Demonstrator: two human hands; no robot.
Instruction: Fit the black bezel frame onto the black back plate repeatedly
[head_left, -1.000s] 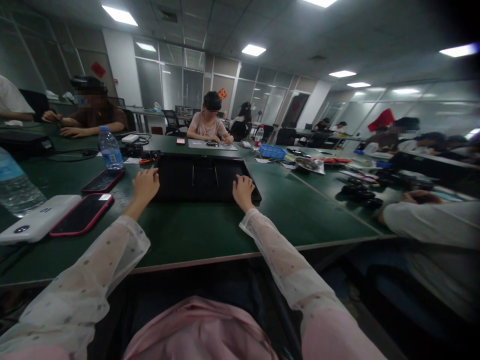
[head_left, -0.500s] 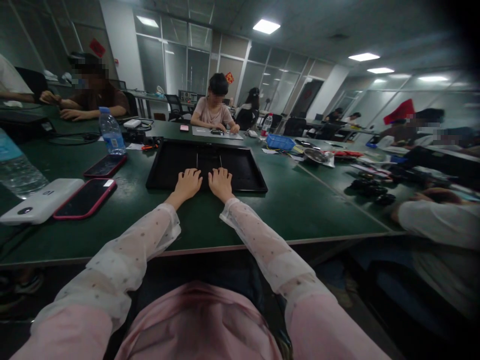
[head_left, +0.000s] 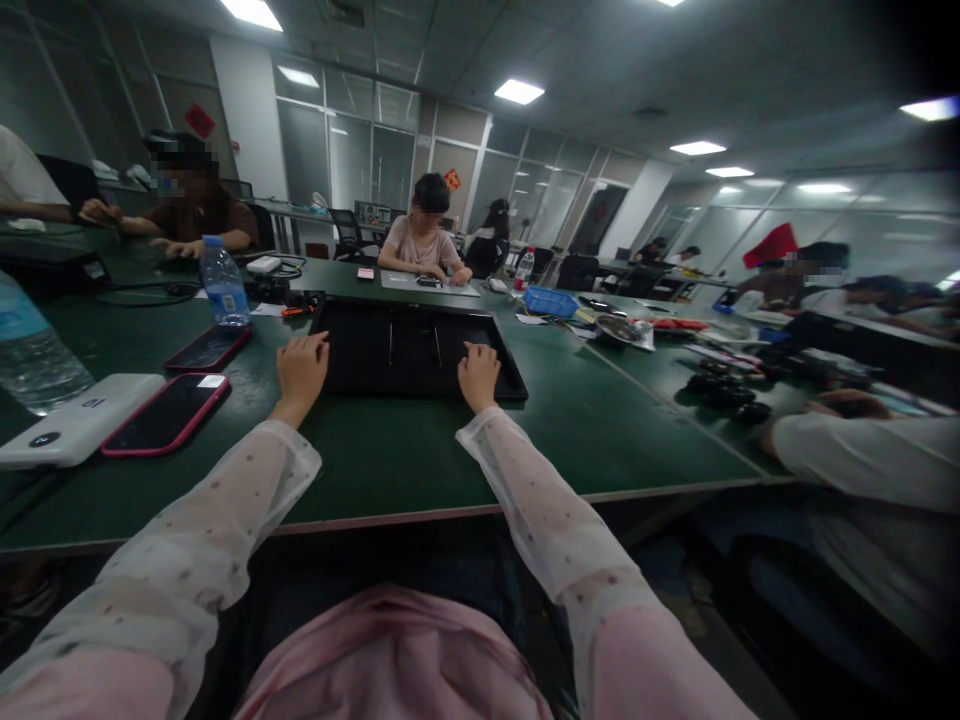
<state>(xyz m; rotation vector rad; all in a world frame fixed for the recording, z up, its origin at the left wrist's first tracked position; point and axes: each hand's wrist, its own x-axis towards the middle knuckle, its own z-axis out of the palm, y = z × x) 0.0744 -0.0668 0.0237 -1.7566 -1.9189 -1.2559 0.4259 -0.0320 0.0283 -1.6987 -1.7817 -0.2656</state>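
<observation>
We rest our left hand (head_left: 301, 366) on the black panel's (head_left: 412, 350) 9 o'clock edge and our right hand (head_left: 478, 374) at 5 o'clock, fingers loosely curled, gripping nothing. The panel lies flat mid-desk (head_left: 375, 460). Repositioning step; the next move likely needs a firm 2-sided grip.

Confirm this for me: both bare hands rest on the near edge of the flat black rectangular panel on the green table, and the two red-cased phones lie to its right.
Not quite. The head view shows the two red-cased phones lying left of the flat black rectangular panel, not right. The rest holds: the left hand and right hand rest at the panel's near edge on the green table.
</observation>
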